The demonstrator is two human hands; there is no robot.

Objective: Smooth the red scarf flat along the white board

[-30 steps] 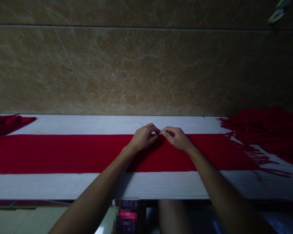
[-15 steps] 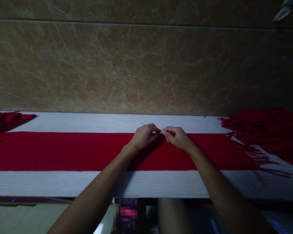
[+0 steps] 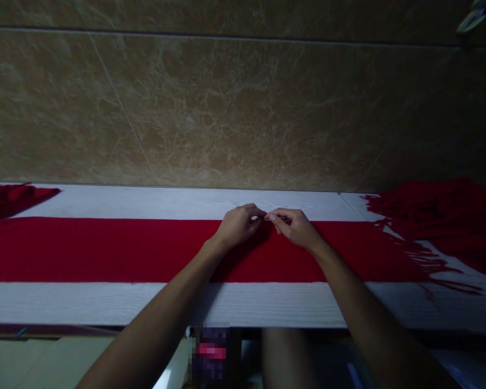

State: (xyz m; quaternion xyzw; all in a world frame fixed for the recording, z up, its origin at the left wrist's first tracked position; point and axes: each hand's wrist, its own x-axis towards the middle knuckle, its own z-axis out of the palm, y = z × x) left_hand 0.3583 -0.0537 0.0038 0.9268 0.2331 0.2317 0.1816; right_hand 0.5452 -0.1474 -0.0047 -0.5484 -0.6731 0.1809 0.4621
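Note:
A long red scarf [image 3: 105, 249] lies flat across the white table [image 3: 146, 302], its fringed end [image 3: 429, 259] at the right. My left hand [image 3: 238, 227] and my right hand [image 3: 295, 227] rest side by side on the scarf's far edge near the middle. Both have their fingers curled in a pinch at that edge, fingertips almost touching each other. What sits between the fingertips is too small and dark to make out.
A heap of red fringed cloth [image 3: 441, 216] lies at the table's right end, and another red piece [image 3: 8, 197] at the far left. A brown marble wall [image 3: 227, 108] rises directly behind the table. My knees show below the front edge.
Both hands stay pinched at the same spot on the scarf's far edge. Only the view shifts slightly.

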